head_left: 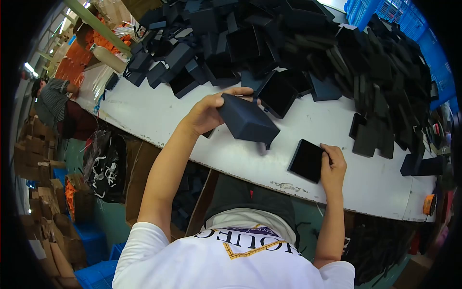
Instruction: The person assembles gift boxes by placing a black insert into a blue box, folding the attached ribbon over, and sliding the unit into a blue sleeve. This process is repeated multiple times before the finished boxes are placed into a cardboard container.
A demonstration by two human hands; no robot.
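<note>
My left hand [210, 111] is closed around one end of a dark navy box [248, 118], held tilted above the white table [231, 153]. A short dark tab or ribbon hangs from the box's lower corner. Near the table's front edge, my right hand [333, 166] pinches the right side of a flat black pad [306, 161], its fingers curled over the edge. Just beyond the navy box, an open box with a black inside [276, 95] lies on the table. Whatever is inside the box in my left hand is hidden from view.
Heaped navy boxes [204, 24] cover the table's far side. Many black pads [380, 72] are piled at the right, near a blue crate [385, 14]. A roll of orange tape [428, 204] sits at the right end. Another person [53, 103] works at the far left.
</note>
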